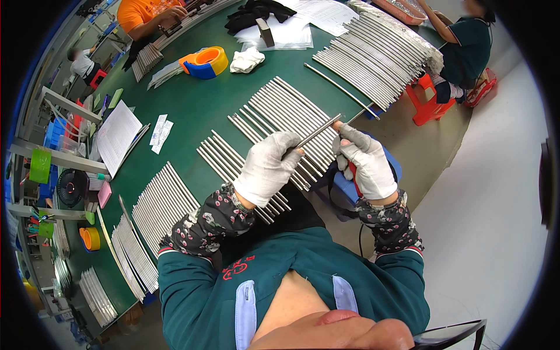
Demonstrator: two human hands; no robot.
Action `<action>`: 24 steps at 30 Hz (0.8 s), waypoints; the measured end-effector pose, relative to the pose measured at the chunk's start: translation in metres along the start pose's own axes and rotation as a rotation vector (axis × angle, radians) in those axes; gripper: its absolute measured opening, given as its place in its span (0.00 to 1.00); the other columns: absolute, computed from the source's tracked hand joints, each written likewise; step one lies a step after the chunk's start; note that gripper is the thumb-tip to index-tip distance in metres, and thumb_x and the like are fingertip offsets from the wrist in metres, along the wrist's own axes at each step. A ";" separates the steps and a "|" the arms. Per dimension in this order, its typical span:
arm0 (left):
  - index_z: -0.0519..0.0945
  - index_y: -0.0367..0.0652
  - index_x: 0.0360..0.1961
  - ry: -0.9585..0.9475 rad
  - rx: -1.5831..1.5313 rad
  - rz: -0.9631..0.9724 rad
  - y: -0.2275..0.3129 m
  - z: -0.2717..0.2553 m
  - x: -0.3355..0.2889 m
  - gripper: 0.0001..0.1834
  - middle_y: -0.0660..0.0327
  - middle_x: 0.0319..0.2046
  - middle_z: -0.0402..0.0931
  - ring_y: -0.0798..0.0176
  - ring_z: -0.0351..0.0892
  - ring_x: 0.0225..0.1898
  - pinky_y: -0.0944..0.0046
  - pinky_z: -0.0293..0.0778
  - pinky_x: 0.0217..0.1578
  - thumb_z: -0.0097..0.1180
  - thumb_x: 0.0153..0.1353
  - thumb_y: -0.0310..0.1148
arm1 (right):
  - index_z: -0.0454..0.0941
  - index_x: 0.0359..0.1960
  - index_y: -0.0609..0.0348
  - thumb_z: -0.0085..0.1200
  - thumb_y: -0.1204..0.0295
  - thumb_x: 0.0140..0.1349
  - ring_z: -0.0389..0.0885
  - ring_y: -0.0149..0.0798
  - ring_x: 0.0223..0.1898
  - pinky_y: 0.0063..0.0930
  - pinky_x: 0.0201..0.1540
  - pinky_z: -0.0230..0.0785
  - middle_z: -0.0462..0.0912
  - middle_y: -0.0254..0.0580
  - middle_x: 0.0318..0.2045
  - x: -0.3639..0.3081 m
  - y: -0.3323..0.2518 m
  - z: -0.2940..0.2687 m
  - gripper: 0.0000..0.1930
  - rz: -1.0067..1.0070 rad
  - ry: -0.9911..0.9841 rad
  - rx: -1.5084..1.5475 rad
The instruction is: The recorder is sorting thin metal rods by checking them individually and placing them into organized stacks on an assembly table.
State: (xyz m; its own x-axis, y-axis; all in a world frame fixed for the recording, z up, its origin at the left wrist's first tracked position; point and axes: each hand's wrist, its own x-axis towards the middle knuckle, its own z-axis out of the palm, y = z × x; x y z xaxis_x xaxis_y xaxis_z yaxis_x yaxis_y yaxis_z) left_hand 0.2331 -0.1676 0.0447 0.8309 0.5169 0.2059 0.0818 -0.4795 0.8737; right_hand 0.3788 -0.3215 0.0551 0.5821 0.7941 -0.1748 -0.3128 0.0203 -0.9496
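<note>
My left hand (268, 166), in a white glove with bare fingertips showing, is closed round a grey metal rod (319, 130). The rod slants up to the right, above a row of similar rods (291, 105) lying side by side. At its far end is my right hand (370, 166), gloved too, its fingers curled. A red-handled tool (353, 173) shows within that right grip; most of it is hidden, so its kind is unclear. Beneath my left hand and to its left lie more rods (221, 154).
On the green table (192, 116) are a large rod batch (373, 58), orange-and-blue tape dispenser (205, 62), white cloth (247, 60), black gloves (256, 14) and papers (118, 135). More rods (163, 204) lie at left. Co-workers sit beyond; a red stool (429, 102) stands right.
</note>
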 end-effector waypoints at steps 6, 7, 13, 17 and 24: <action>0.77 0.42 0.39 0.148 0.317 0.418 0.001 -0.002 0.004 0.13 0.58 0.28 0.76 0.57 0.79 0.27 0.63 0.74 0.28 0.64 0.52 0.22 | 0.70 0.61 0.66 0.52 0.73 0.67 0.70 0.24 0.22 0.14 0.18 0.59 0.78 0.38 0.32 0.001 -0.005 -0.010 0.21 0.043 -0.093 0.080; 0.77 0.43 0.38 0.160 0.387 0.455 0.002 -0.002 0.004 0.12 0.58 0.28 0.76 0.56 0.79 0.27 0.63 0.75 0.27 0.64 0.52 0.22 | 0.70 0.61 0.66 0.52 0.73 0.67 0.70 0.24 0.22 0.14 0.18 0.59 0.78 0.38 0.32 0.001 -0.005 -0.010 0.21 0.044 -0.095 0.080; 0.77 0.47 0.38 0.145 0.612 0.445 0.011 -0.005 0.001 0.12 0.61 0.28 0.74 0.56 0.78 0.25 0.60 0.74 0.25 0.63 0.52 0.25 | 0.67 0.63 0.68 0.51 0.70 0.68 0.69 0.21 0.23 0.13 0.19 0.58 0.77 0.32 0.32 -0.001 -0.009 -0.012 0.24 0.049 -0.148 0.033; 0.76 0.47 0.38 0.108 0.631 0.434 0.014 -0.005 -0.001 0.12 0.61 0.28 0.73 0.56 0.78 0.25 0.60 0.74 0.25 0.62 0.53 0.26 | 0.69 0.62 0.67 0.52 0.70 0.67 0.69 0.20 0.22 0.13 0.19 0.58 0.77 0.32 0.31 -0.001 -0.011 -0.012 0.23 0.065 -0.124 0.027; 0.75 0.48 0.37 0.131 0.806 0.368 0.024 0.003 -0.005 0.10 0.62 0.27 0.73 0.55 0.78 0.25 0.59 0.74 0.24 0.60 0.54 0.25 | 0.76 0.56 0.66 0.54 0.77 0.64 0.69 0.20 0.23 0.13 0.22 0.61 0.79 0.32 0.34 -0.005 -0.005 0.013 0.18 -0.063 0.117 -0.082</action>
State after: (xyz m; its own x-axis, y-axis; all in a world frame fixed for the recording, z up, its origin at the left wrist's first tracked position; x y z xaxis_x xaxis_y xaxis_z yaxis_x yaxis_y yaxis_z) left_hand 0.2332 -0.1839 0.0633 0.8156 0.2847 0.5038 0.2247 -0.9581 0.1776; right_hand 0.3683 -0.3178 0.0642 0.6836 0.7165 -0.1391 -0.2135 0.0141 -0.9768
